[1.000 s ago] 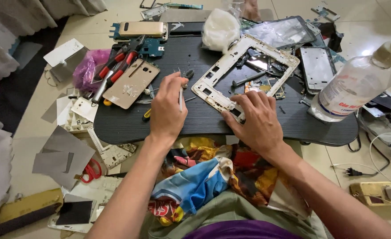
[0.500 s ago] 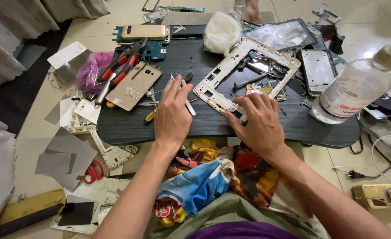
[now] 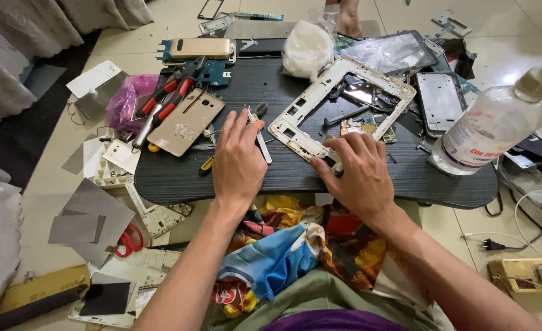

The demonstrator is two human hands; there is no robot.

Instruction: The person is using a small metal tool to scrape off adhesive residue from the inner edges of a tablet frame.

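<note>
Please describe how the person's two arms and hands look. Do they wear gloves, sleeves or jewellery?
Both hands are bare: the left hand and the right hand have no gloves, and no rings, watch or bracelets show. Both forearms are uncovered as far as the picture reaches, with no sleeves in view. The fingernails look short. No tape, bandage or markings can be seen on either arm.

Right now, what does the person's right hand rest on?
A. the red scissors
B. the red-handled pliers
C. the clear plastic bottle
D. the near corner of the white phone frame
D: the right hand lies with its fingers on the near corner of the white phone frame on the dark mat, while the clear bottle lies apart to the right.
</note>
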